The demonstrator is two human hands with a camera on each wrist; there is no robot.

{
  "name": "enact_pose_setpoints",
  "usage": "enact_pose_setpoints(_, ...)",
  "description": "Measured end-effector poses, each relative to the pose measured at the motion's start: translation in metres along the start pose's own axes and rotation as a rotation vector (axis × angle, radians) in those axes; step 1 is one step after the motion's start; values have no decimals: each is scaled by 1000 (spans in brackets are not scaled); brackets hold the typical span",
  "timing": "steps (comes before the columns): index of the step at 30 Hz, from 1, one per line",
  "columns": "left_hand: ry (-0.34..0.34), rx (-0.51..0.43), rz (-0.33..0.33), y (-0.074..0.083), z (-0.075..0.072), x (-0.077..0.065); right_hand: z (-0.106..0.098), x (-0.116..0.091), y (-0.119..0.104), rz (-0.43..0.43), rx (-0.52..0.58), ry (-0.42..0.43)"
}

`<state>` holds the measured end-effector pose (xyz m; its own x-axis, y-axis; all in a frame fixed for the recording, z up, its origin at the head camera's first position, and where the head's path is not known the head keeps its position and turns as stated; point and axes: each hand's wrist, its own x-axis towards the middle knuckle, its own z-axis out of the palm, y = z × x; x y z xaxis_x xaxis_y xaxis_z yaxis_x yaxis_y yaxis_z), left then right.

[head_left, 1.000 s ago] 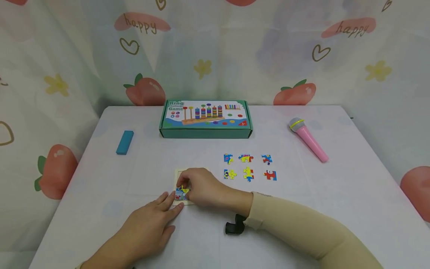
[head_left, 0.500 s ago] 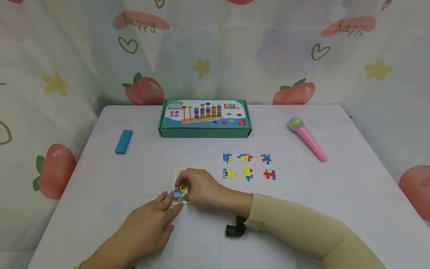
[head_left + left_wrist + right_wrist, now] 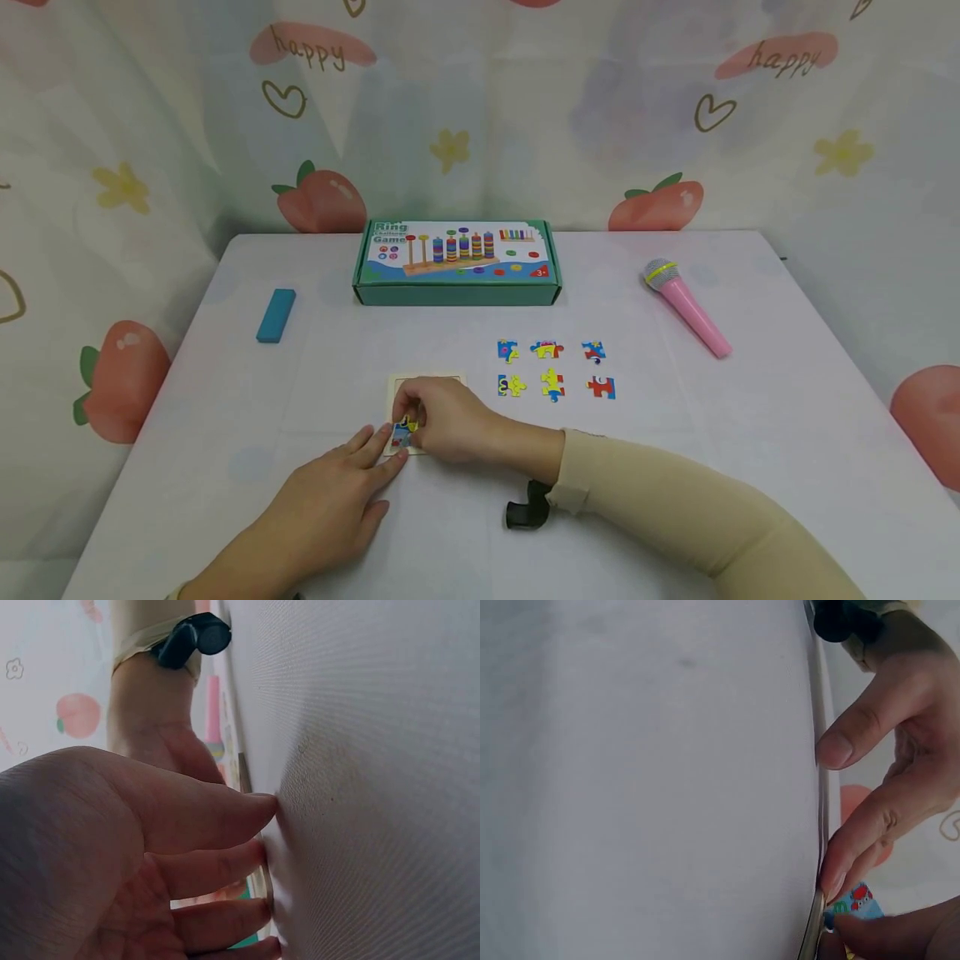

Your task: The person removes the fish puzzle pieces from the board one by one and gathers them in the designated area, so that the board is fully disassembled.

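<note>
My right hand (image 3: 453, 423) pinches a jigsaw piece (image 3: 402, 434) with a blue, yellow and red picture, over the lower left corner of a small wooden puzzle tray (image 3: 391, 390). In the right wrist view, the piece (image 3: 864, 898) shows a red crab and is tilted up from the tray. The right hand covers much of the tray. My left hand (image 3: 330, 498) lies at the tray's near left corner, fingers extended, with fingertips touching its edge. Several loose jigsaw pieces (image 3: 552, 383) lie in two rows to the right of the tray.
A green ring game box (image 3: 457, 295) stands at the back of the white-covered table (image 3: 675, 450). A blue block (image 3: 276, 316) lies at the left, and a pink toy microphone (image 3: 693, 318) at the right. A patterned cloth hangs behind.
The piece in my right hand has tilted up from lying nearly flat in the tray corner. Both hands stay in almost the same place, and the loose pieces have not moved.
</note>
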<state>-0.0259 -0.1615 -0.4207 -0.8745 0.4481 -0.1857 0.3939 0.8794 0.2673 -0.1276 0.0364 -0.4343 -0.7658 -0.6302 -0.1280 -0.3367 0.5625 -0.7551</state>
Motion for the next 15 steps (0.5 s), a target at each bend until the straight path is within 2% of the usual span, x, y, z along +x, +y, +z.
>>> enact_pose_setpoints(6, 62, 29, 39, -2, 3, -2, -4, 1, 4, -10, 60, -37)
enact_pose_setpoints(11, 38, 15, 19, -1, 2, -2, -6, 1, 5, -20, 113, -54)
enact_pose_setpoints(15, 6, -3, -6, 0, 0, -2, -10, 2, 4, -27, 197, -75)
